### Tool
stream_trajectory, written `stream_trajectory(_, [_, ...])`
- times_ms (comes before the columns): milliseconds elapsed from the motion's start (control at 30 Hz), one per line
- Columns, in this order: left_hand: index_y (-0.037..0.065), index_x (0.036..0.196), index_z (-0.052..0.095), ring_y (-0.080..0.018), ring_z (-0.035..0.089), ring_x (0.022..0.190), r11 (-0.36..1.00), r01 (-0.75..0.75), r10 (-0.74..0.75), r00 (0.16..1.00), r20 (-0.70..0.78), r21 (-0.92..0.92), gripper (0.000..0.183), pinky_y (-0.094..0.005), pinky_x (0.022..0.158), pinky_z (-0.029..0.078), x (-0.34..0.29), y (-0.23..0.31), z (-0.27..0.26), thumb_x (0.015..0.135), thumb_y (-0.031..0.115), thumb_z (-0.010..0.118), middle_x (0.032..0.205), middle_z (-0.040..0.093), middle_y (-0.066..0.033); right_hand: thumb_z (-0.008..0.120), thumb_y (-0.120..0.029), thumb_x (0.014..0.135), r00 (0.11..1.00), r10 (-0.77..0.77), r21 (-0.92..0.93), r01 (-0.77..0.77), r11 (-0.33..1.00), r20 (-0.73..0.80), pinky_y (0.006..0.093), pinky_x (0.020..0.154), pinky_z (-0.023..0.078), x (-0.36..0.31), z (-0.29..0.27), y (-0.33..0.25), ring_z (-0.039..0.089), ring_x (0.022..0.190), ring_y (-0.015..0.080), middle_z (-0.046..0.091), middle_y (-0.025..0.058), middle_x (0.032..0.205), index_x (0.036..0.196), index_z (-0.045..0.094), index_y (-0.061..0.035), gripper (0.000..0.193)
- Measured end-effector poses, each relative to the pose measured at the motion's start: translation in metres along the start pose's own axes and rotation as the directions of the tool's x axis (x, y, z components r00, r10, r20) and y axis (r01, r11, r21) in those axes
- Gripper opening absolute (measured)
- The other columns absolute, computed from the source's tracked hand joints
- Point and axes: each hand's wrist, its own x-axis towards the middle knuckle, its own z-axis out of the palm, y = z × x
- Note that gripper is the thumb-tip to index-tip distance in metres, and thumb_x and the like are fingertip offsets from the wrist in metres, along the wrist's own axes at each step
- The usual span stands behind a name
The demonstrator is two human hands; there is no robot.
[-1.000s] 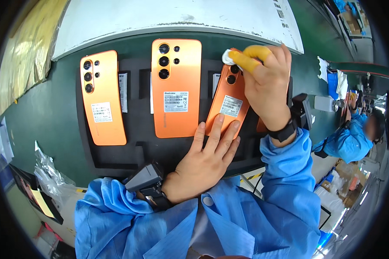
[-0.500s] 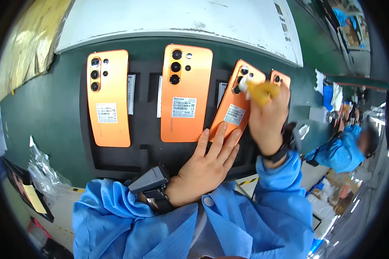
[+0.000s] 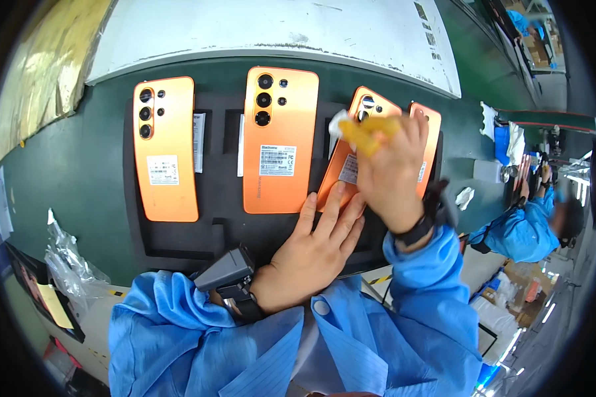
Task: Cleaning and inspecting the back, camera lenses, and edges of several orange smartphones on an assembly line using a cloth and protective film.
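Note:
My left hand point(image 3: 318, 235) lies with fingers spread, its fingertips on the lower end of a tilted orange phone point(image 3: 334, 182). Above that phone is my right hand point(image 3: 394, 172), with yellow covers that look like finger cots on its thumb and finger. Pinched at their tips is a small white wad point(image 3: 338, 124), blurred, beside the phone's camera lenses. My right hand hides part of the phone and its white label. Another orange phone point(image 3: 433, 132) sits partly behind that hand. Two more lie back up to the left, a middle phone point(image 3: 278, 192) and a leftmost phone point(image 3: 169, 198).
The phones lie on a black foam tray point(image 3: 222, 198) with cut-out slots, on a green table point(image 3: 66, 172). A white board point(image 3: 245, 33) runs along the back. Crumpled clear plastic point(image 3: 73, 264) is at the left. A person in blue point(image 3: 526, 228) works at the right.
My right hand has moved left and slightly down with the white wad, from over the lenses to the phone's left edge. My left hand stays on the phone.

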Motion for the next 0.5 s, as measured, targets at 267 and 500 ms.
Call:
stream_trajectory(267, [0.005, 0.131, 0.064, -0.0492, 0.037, 0.142, 0.999, 0.009, -0.011, 0.999, -0.037, -0.040, 0.045, -0.0633, 0.107, 0.038, -0.001, -0.001, 0.005, 0.093, 0.025, 0.050, 0.154, 0.043, -0.0214, 0.068, 0.000, 0.076, 0.991, 0.133, -0.015, -0.132, 0.991, 0.029, 0.0548, 0.104, 0.037, -0.019, -0.004, 0.001, 0.057, 0.093, 0.0301, 0.063, 0.0071, 0.095, 0.097, 0.076, -0.0097, 0.024])
stream_trajectory(500, [0.005, 0.131, 0.064, -0.0489, 0.036, 0.143, 1.000, -0.022, 0.022, 1.000, -0.003, -0.022, 0.045, -0.0631, 0.108, 0.038, 0.000, -0.004, 0.001, 0.093, 0.026, 0.050, 0.154, 0.043, -0.0214, 0.069, -0.003, 0.081, 0.989, 0.136, -0.051, -0.139, 0.989, -0.054, 0.0489, 0.088, 0.042, 0.017, 0.007, 0.033, 0.056, 0.085, 0.0331, 0.064, 0.0100, 0.094, 0.095, 0.074, -0.0052, 0.015])
